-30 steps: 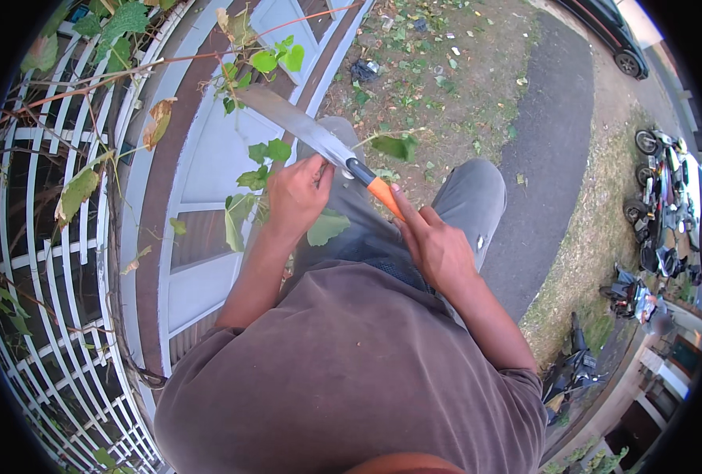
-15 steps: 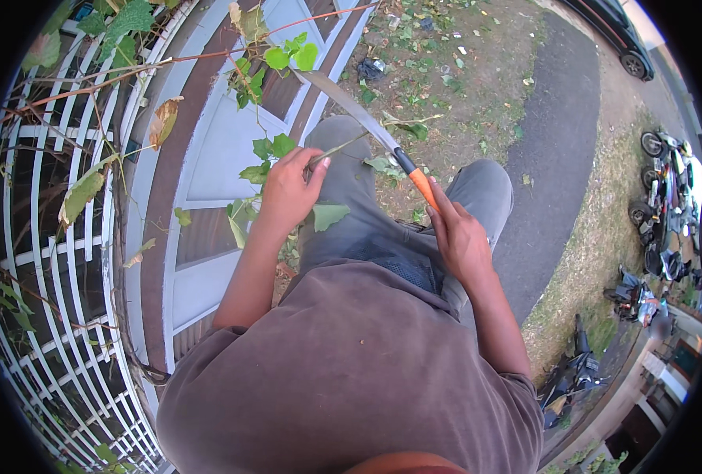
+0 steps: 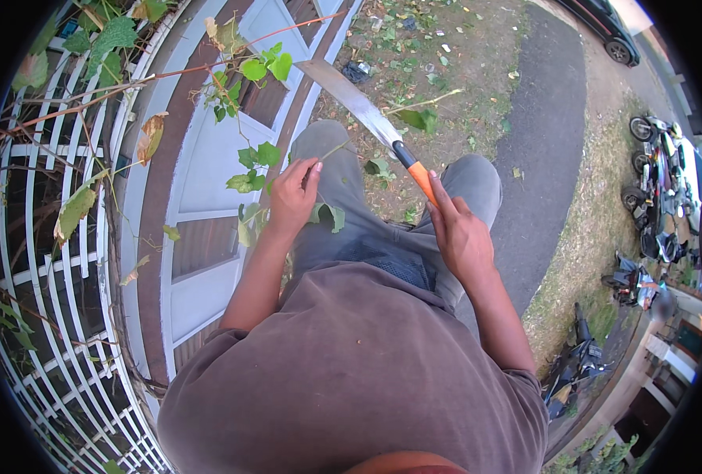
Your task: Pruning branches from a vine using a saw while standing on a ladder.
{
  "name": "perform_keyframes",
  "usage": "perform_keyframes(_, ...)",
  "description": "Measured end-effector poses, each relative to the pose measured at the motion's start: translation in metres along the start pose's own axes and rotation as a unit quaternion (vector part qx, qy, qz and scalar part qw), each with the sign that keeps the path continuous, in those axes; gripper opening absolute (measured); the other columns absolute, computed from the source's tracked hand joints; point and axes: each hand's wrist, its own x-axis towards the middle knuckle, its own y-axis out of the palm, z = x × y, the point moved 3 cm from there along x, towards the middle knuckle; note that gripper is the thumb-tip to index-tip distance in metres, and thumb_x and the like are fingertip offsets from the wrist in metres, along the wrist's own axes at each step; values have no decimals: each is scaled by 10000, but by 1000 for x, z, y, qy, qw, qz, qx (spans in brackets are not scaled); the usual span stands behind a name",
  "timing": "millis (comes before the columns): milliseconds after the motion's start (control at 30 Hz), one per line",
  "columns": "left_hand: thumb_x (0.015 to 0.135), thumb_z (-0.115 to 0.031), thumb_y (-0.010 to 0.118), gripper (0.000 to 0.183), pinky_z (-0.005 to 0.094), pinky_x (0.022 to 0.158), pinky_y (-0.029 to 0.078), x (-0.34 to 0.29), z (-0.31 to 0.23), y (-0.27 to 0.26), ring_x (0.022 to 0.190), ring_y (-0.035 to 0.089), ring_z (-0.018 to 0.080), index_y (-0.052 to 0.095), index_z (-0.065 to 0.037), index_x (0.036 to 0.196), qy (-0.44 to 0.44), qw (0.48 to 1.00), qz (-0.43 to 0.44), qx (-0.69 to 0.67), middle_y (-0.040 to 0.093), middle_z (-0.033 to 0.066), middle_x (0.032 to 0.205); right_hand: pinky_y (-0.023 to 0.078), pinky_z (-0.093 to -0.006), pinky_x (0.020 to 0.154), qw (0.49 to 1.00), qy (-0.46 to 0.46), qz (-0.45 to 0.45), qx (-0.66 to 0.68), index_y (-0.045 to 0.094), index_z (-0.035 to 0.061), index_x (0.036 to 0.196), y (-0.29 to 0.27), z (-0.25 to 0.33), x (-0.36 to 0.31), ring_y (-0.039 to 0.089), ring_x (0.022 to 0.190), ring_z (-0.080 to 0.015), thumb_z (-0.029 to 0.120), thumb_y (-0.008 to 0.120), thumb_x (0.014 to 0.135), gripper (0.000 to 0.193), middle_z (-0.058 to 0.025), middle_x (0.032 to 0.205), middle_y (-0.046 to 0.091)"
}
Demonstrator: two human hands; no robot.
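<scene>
Machete [image 3: 354,104], by its orange handle [image 3: 421,181], clamped in right grip [image 3: 461,231]; left grip [image 3: 292,194] pinched upon thin vine stem [image 3: 334,151].

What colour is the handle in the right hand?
Orange handle, black toward the blade; shows best in the head view.

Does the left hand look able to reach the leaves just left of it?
Probably yes: nothing visible lies between the left hand and the leaves, and the machete is off to their right.
</scene>
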Motion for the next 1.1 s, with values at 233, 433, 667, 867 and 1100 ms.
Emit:
perform_keyframes(233, 1041, -90, 693, 248, 367, 595, 498, 20, -13, -26, 631, 607, 226, 780, -69, 1273, 27, 998, 4, 54, 675, 119, 871, 552, -452, 580, 988, -57, 16, 145, 397, 216, 1686, 14, -30, 24, 655, 637, -354, 308, 557, 1132, 584, -148, 875, 611)
perform_keyframes(433, 1029, -94, 714, 237, 364, 563, 482, 25, -10, -35, 603, 587, 228, 792, -96, 1253, 29, 998, 12, 47, 655, 102, 860, 390, -202, 495, 627, 233, 211, 713, 419, 214, 1681, 17, -27, 25, 445, 543, -64, 359, 530, 1159, 553, -4, 817, 482)
perform_keyframes(667, 1019, -127, 729, 226, 399, 592, 513, 41, -16, -37, 634, 631, 287, 796, -104, 1234, 80, 991, 14, 105, 654, 94, 865, 542, -479, 684, 976, -13, 13, 219, 436, 153, 1660, -20, 0, 16, 691, 715, -413, 282, 526, 1143, 540, -251, 959, 711)
perform_keyframes(867, 996, -80, 743, 214, 393, 599, 533, 53, -22, -31, 651, 671, 292, 795, -71, 1204, 174, 968, 78, 161, 665, 96, 844, 557, -588, 758, 996, -8, 77, 37, 422, 189, 1663, -10, 11, 12, 712, 826, -475, 294, 532, 1134, 550, -260, 986, 724)
perform_keyframes(1100, 979, -109, 751, 260, 423, 593, 561, 69, -32, -93, 669, 692, 297, 774, -111, 1238, 226, 936, 137, 231, 667, 64, 906, 558, -585, 756, 997, 49, 61, -3, 434, 185, 1656, -12, -88, 8, 712, 837, -486, 292, 534, 1132, 544, -261, 942, 725)
